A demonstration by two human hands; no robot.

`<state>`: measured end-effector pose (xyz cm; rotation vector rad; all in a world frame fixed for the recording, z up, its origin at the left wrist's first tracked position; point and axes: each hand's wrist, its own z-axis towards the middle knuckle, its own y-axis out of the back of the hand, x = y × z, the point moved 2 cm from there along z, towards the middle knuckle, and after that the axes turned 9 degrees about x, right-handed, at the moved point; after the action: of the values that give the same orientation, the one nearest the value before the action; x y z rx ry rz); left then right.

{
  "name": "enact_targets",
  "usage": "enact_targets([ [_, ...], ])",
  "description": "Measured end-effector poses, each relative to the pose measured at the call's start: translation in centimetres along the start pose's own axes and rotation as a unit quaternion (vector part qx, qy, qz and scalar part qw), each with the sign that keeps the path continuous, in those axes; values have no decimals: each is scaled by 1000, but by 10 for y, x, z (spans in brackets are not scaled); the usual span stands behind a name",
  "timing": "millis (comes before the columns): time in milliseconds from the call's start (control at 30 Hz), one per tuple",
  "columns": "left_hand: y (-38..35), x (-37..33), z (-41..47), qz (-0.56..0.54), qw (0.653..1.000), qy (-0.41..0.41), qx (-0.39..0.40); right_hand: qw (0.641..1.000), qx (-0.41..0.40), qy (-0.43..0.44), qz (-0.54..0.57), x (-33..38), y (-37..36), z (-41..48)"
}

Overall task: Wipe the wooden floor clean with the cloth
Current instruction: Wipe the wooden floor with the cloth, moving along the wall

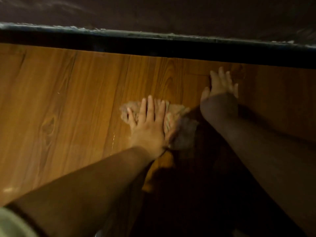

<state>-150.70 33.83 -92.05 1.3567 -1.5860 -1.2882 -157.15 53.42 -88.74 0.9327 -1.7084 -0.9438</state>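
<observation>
1. Wooden floor (77, 100), one. Orange-brown planks with long straight grain and a light sheen. Two oval knot marks show, one at the left (48, 125) and one by the far edge. The near right part lies in deep shadow.
2. Cloth (177, 110), one. Beige, soft and crumpled, with an irregular outline. It lies on the floor at mid-frame, mostly under the left hand. One lobe shows left of the fingers, and another runs right and down into the shadow.
3. Left hand (150, 120), one. The palm is down on the cloth with the fingers straight and spread. Grip released: it presses the cloth flat and does not clutch it.
4. Right hand (220, 84), one. Blurred, with the palm down and the fingers straight and fanned. It seems to rest on bare floor, beyond and to the right of the cloth, near the dark strip. Grip released, holding nothing.
5. Forearms, two. Both are bare and shadowed, and they reach in from the near edge.
6. Sleeve (13, 224), one. A pale greenish, blurred patch at the lower left corner.
7. Dark strip (153, 47), one. A black, straight band that borders the far side of the floor. Its grey upper lip is rough and flecked.
8. Wet streak (113, 139), one. A thin, glinting line just left of the left wrist.
</observation>
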Motion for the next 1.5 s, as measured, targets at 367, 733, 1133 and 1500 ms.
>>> enact_targets([
  [367, 55, -12, 125, -59, 975, 205, -56, 998, 22, -54, 37, -9, -1, 16],
  [733, 58, -19, 132, -63, 992, -93, -55, 999, 17, -25, 45, -23, 2, 2],
  [1133, 46, 83, 93, -50, 972, 229, -14, 988, 135, 74, -34, 35, -10, 6],
  [1500, 32, 78, 38, 102, 995, 4, 13, 991, 106, 53, -63, 37, 8, 14],
])
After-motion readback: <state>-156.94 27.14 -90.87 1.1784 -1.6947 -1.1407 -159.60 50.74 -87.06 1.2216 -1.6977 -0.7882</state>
